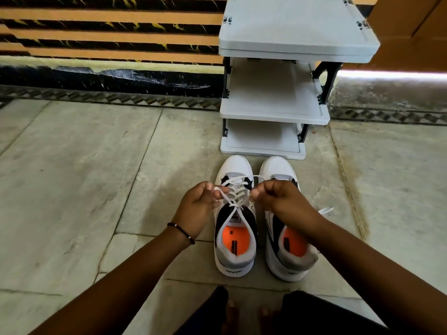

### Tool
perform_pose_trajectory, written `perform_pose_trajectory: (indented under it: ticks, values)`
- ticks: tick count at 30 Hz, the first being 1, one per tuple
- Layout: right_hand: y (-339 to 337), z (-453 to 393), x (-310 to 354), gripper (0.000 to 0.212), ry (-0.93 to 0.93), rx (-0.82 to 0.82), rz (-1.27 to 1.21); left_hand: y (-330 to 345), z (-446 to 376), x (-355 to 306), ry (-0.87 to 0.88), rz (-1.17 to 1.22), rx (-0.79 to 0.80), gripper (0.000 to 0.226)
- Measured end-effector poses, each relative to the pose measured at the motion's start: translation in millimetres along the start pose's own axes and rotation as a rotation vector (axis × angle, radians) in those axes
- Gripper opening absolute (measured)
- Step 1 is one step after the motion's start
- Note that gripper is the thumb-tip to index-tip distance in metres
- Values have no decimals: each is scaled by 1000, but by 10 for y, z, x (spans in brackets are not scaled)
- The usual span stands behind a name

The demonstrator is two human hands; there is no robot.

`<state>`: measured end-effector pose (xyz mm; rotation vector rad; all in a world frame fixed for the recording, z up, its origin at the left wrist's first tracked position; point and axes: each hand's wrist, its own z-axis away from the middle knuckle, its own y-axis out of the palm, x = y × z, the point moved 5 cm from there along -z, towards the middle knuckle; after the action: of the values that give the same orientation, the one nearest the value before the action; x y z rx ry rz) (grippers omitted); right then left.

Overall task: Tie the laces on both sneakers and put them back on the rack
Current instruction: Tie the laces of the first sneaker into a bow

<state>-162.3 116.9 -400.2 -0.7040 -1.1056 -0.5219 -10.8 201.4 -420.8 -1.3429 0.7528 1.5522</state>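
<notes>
On the floor before the rack (274,114), your left hand (197,209) and right hand (278,199) each pinch a lace end (223,193) of the left sneaker (234,250), apparently mid-tie; next, cross them and pull snug.

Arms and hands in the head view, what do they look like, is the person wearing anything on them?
Both forearms are bare, with no sleeves in view. The left hand has a thin dark cord bracelet at the wrist, with a small pale bead on it. The right hand shows no ring, watch or band. No gloves on either.
</notes>
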Motion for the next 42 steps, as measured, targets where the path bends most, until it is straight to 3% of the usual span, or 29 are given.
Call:
perform_pose_trajectory:
  ticks: [4,6,9,16,21,28,31,35,39,42]
  values:
    - [208,-74,-78,22,239,-52,-650,190,58,-54,-129,331,-86,35]
    - [245,-84,-84,26,286,-72,-727,220,80,-65,-103,303,-57,29]
    - [304,-77,-69,16,263,-70,-632,234,85,-67,7,170,22,25]
    - [362,-92,78,24,46,-45,-324,221,104,-140,161,53,2,36]
    - [408,-120,78,25,-17,-1,-141,223,59,-86,105,79,25,27]
    - [390,-103,76,37,-24,209,-64,149,27,-26,79,55,127,28]
    - [299,-102,49,30,-41,118,17,149,25,-48,80,14,185,30]
    - [283,-100,-36,27,19,24,-95,99,-14,-70,58,-79,229,30]
    - [253,-130,-73,14,5,-28,-135,104,-20,-84,45,-177,314,44]
    - [276,-106,-19,15,-32,-29,-150,148,-19,-116,18,-153,332,31]
